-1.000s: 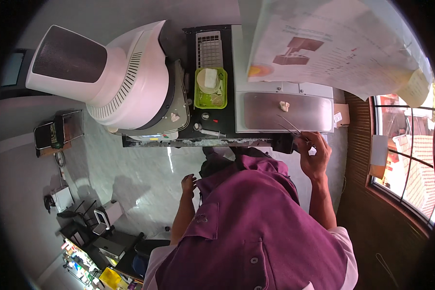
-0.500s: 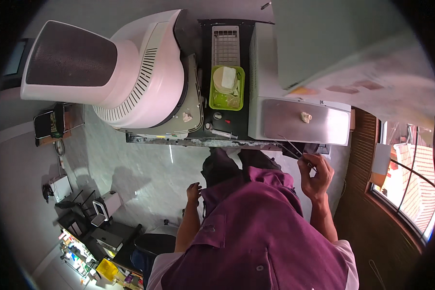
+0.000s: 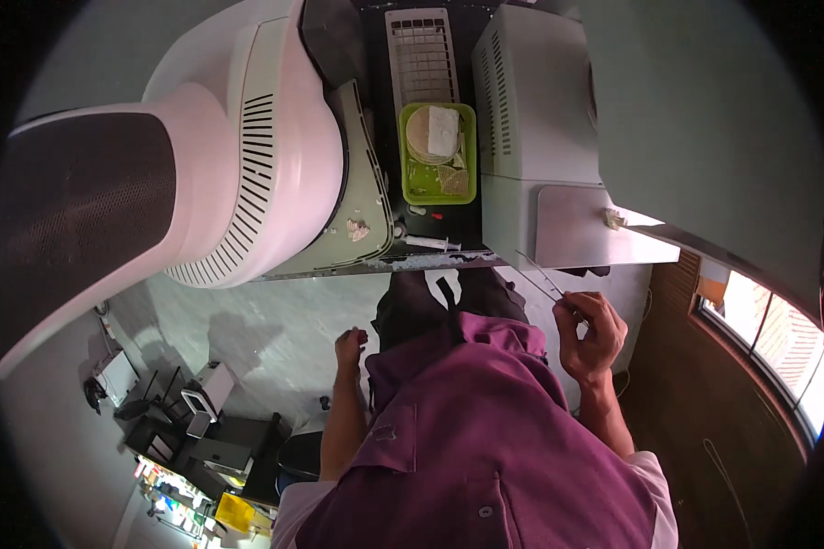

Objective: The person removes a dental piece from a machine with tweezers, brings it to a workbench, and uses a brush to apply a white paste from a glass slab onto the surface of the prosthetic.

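Observation:
My right hand [image 3: 590, 339] grips long thin metal tweezers [image 3: 540, 274], their tips by the front of a grey machine [image 3: 545, 119]. A small pale lump [image 3: 612, 220] sits on that machine's steel tray [image 3: 568, 233], partly hidden by a large overhanging panel [image 3: 705, 119]. My left hand [image 3: 349, 343] hangs low beside my trousers, fingers curled; what it holds, if anything, I cannot make out. Ahead on the dark bench lie a green tray [image 3: 410, 188] with round discs and a white block, a white grid [image 3: 419, 50] and a syringe [image 3: 430, 244].
A big white machine [image 3: 201, 220] with a dark mesh top fills the left, pale bits [image 3: 357, 229] on its base. A window [image 3: 769, 339] is at right. The floor [image 3: 229, 320] lies below the bench, with stools and a desk [image 3: 224, 453] at lower left.
My view has shifted nearer the bench; the hanging paper has left sight and the panel covers more of the steel tray. The tweezers remain in my right hand. My left hand's fingers look more curled.

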The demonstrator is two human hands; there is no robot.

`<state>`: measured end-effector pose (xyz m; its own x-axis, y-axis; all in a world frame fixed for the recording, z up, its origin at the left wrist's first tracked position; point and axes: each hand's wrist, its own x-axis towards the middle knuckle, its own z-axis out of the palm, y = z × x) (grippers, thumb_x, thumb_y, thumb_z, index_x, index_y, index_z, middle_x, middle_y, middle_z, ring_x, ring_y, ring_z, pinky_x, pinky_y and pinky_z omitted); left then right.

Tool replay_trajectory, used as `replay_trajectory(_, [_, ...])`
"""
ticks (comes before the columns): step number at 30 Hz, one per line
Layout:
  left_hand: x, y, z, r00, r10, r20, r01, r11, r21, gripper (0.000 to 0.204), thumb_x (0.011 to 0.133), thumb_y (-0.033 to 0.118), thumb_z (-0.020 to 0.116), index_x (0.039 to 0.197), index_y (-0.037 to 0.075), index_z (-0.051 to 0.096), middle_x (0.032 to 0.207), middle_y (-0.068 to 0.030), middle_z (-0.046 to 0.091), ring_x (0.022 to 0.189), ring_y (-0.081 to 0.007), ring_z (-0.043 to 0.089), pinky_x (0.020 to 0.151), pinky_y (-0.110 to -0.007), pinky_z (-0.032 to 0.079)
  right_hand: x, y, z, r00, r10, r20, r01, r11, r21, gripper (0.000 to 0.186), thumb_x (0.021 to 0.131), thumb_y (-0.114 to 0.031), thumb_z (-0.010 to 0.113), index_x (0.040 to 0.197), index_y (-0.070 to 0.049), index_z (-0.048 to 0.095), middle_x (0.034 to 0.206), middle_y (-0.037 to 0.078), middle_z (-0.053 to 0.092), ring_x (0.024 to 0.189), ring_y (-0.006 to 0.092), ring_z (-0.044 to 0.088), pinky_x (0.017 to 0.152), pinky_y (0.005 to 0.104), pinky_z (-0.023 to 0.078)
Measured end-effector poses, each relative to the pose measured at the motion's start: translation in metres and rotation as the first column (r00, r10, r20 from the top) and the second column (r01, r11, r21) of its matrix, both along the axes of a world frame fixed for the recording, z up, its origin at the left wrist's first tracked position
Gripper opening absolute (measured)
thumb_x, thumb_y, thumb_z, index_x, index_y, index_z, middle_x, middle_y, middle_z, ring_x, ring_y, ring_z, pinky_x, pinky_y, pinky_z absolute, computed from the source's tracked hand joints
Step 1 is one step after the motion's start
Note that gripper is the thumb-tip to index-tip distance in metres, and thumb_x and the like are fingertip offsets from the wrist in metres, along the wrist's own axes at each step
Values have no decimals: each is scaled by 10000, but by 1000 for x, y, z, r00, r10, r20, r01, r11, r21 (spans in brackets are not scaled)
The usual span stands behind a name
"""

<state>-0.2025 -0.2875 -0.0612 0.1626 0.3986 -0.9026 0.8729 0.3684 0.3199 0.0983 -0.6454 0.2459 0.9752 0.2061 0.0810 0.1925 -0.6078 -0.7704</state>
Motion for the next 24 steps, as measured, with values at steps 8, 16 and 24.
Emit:
replay_trajectory(8, [40,38,17,987,-140,84,142,990,-15,396,1033,371,605,776,70,590,678,-30,534,594,-172,549,643,-355,522,-4,17,-2,1000,-2,28,2,1000,-10,233,819,78,782,1028,23,698,903,156,748,692,180,716,604,276,565])
replay_trajectory(16, [30,29,17,994,-53,93,49,998,36,362,1016,352,637,839,42,697,693,-27,621,623,-141,600,602,-303,475,-5,11,11,997,-14,74,13,1000,14,240,816,72,796,1031,14,707,900,151,749,693,170,715,573,272,550])
replay_trajectory(24, [59,10,37,819,-555,146,516,824,234,502,977,454,680,765,-1,681,650,-35,548,641,-149,516,602,-347,405,-7,-10,25,987,-65,148,66,998,3,217,819,58,800,1017,11,725,890,128,750,642,145,676,561,258,524])
